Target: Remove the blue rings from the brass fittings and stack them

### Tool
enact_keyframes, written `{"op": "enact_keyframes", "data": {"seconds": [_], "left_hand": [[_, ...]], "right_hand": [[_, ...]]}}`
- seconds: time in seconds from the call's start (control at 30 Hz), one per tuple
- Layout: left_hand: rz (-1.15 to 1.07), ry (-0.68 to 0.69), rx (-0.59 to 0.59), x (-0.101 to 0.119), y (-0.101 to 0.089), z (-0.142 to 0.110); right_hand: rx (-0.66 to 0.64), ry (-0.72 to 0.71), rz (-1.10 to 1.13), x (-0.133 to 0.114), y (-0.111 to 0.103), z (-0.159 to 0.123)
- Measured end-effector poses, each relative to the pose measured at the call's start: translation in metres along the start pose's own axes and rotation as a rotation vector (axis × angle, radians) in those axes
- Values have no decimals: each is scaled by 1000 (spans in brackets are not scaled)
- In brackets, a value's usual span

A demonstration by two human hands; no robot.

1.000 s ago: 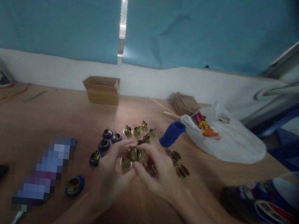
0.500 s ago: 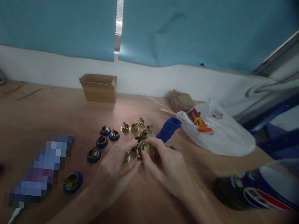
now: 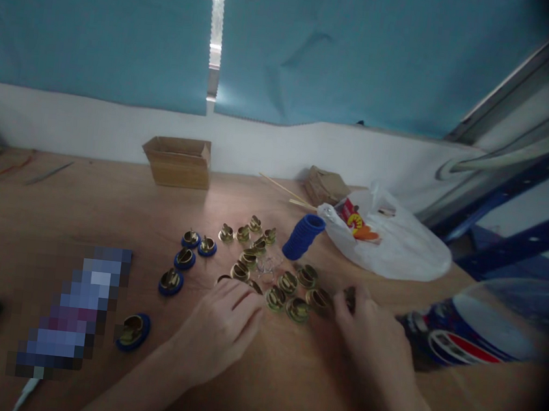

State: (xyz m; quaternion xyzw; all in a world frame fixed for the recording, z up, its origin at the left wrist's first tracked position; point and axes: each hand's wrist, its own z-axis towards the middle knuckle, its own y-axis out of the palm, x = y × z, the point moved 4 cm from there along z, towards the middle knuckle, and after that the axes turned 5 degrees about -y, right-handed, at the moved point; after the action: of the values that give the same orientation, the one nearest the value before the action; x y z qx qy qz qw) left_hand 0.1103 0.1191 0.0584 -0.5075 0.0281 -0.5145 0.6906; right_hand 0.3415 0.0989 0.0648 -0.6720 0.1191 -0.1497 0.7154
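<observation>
Curled over the near edge of a cluster of brass-coloured round fittings (image 3: 241,270), my left hand (image 3: 227,325) is closed, its fingertips and whatever they grip hidden. My right hand (image 3: 371,333) pinches one dark brass-coloured fitting (image 3: 350,298) between thumb and fingers, to the right of the cluster. Each loose fitting has a round flange and a raised tab across it. Several more fittings (image 3: 299,309) lie between my hands. Fittings with blue rings around their base (image 3: 171,281) form a line to the left. A leaning stack of blue rings (image 3: 303,237) stands behind.
Thin wire pieces (image 3: 266,267) lie amid the fittings. To the left is a blurred-out phone-like object (image 3: 76,315) on a white cable. A cardboard box (image 3: 179,168) and a brown packet (image 3: 325,186) stand by the wall. On the right are a white plastic bag (image 3: 408,242) and a Pepsi bottle (image 3: 461,336).
My hands have moved apart. The right one has gone rightward with a fitting, uncovering several fittings; the left has lowered over the cluster. The view has shifted slightly.
</observation>
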Motion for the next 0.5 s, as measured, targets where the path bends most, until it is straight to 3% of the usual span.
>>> {"op": "enact_keyframes", "data": {"seconds": [0.17,0.27,0.37,0.5], "left_hand": [[199,256,-143,22,15,-12],[235,306,-195,32,10,-17],[283,136,-177,26,-12,-23],[490,-289,-23,-11,-50,-58]], "right_hand": [[-20,-9,53,-1,10,-5],[-24,-36,111,1,16,-7],[-30,-62,174,4,24,-7],[-26,-111,287,7,34,-7]]}}
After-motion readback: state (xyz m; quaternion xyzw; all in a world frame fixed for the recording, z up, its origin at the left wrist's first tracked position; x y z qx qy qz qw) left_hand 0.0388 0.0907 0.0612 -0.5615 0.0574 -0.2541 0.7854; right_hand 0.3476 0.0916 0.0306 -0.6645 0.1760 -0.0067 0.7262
